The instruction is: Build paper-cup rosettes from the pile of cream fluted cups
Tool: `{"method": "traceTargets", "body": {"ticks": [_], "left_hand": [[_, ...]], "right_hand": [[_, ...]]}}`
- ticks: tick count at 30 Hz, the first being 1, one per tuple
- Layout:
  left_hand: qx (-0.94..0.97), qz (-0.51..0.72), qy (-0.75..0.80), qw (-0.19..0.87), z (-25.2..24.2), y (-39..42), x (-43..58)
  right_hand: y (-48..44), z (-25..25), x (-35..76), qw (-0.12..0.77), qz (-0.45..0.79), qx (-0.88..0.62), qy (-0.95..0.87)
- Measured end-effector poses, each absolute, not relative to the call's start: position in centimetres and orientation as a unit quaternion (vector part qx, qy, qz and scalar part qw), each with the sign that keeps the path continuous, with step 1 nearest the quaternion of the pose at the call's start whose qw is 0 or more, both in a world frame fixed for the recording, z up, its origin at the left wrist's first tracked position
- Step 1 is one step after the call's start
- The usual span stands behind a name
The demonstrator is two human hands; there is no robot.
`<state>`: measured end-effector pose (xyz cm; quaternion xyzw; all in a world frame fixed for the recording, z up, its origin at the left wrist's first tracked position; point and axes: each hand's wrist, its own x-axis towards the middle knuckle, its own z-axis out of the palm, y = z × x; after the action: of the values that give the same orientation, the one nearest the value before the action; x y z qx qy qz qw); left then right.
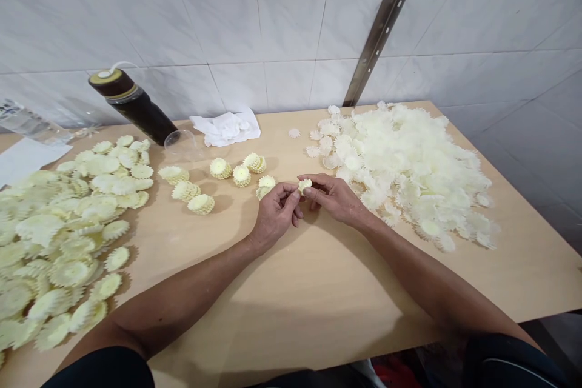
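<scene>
Between my two hands is a small pale-yellow scalloped disc (305, 183), perhaps several stacked together; the fingers hide part of it. My left hand (275, 212) pinches its left side with thumb and forefinger. From the right, my right hand (334, 197) grips it between thumb and fingers. Just behind my left hand stands a short stack of scalloped discs (265, 185), partly covered by the fingers. More such stacks (220, 168) are on the table to the left, one of them a leaning stack (200, 204) near the front.
A big heap of loose thin discs (409, 163) covers the table's right side. Thicker yellowish discs (68, 242) are piled at left. Along the wall are a dark bottle (140, 109), a clear round lid (182, 144), crumpled white tissue (226, 127) and an upright metal bracket (377, 42).
</scene>
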<state>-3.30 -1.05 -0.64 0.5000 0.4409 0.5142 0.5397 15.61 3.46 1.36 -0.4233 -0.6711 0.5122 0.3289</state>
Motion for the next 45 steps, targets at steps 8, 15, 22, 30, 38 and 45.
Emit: {"method": "traceTargets", "body": {"ticks": [8, 15, 22, 30, 38, 45], "left_hand": [[0.485, 0.522, 0.447, 0.541, -0.08, -1.07, -3.19], [0.479, 0.518, 0.452, 0.546, -0.33, -1.03, -3.11], [0.485, 0.512, 0.456, 0.543, -0.40, -0.95, -3.09], [0.492, 0.509, 0.455, 0.541, -0.47, -0.94, -3.27], [0.511, 0.503, 0.450, 0.532, -0.50, -1.26, -3.30], [0.514, 0.503, 0.450, 0.530, -0.75, -1.25, -3.26]], "right_hand": [[3.67, 0.74, 15.40, 0.402, 0.528, -0.424, -0.616], [3.34, 1.09, 15.37, 0.386, 0.465, -0.466, -0.646], [3.07, 1.07, 15.11, 0.355, 0.436, -0.465, -0.684], [3.53, 1.64, 15.49, 0.343, 0.529, -0.428, -0.648], [3.56, 0.87, 15.38, 0.342, 0.525, -0.443, -0.641], [3.87, 1.02, 15.46, 0.378, 0.577, -0.416, -0.593]]}}
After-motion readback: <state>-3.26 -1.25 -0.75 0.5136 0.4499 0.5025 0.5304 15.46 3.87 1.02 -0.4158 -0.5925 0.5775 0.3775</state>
